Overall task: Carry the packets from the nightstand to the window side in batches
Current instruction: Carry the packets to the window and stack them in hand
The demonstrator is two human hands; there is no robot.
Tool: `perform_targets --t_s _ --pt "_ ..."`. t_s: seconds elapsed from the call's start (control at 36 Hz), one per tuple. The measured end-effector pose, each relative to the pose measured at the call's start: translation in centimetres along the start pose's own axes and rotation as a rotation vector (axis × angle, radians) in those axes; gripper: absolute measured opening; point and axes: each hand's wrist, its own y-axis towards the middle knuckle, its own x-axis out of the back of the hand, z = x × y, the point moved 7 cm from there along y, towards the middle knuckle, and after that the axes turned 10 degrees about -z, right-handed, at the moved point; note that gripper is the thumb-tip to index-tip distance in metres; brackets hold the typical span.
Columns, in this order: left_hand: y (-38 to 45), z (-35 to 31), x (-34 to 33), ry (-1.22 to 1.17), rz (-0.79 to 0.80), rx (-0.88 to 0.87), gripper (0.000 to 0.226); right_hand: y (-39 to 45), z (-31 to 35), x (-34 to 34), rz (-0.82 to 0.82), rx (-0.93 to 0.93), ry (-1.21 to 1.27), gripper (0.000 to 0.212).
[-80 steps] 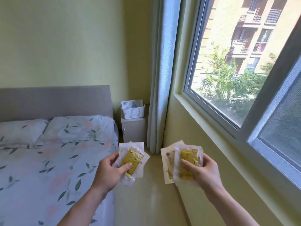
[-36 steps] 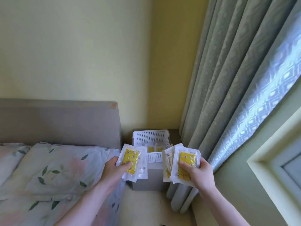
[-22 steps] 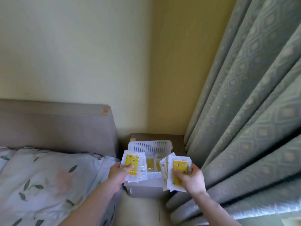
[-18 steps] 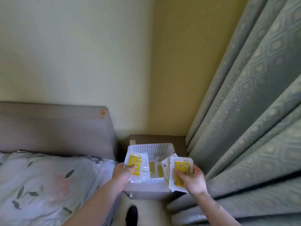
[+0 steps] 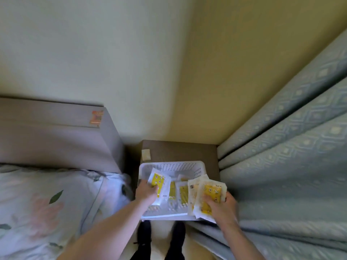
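A brown nightstand (image 5: 187, 151) carries a white perforated basket (image 5: 174, 165) at its front edge, with yellow packets (image 5: 183, 194) lying inside. Over the basket's left side the left hand (image 5: 146, 192) grasps one packet (image 5: 158, 182). At the basket's front right corner the right hand (image 5: 221, 205) clutches a small stack of packets (image 5: 208, 196).

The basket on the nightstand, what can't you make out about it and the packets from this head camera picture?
- Basket floor: covered by loose packets; their count is unclear.
- Packets in the right hand: overlapped, number unclear.
- Packet print in the left hand: too small and blurred.
- Nightstand front: hidden below the basket.
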Motion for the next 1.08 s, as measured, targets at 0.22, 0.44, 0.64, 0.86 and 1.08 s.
perform_targets --t_s 0.22,0.44,0.64,0.86,1.08 --pt "0.1 0.3 -1.2 0.099 0.059 -0.041 0.036 2.5 -0.5 -2.9 0.036 -0.015 -0.031 0.025" --pt "-1.6 0.6 3.4 -0.105 -0.079 -0.019 0.024 4.5 -0.2 -7.4 0.121 -0.039 -0.069 0.018" --pt "-1.4 1.4 4.9 -0.153 -0.095 0.001 0.027 6.0 -1.3 -11.1 0.202 -0.068 -0.147 0.013" --pt "-1.0 2.3 5.1 -0.183 -0.090 0.006 0.026 7.4 -2.9 -11.7 0.150 -0.001 -0.310 0.018" --pt "-1.7 1.7 4.3 -0.233 -0.053 0.025 0.024 6.7 -1.0 -7.5 -0.007 0.086 -0.187 0.014"
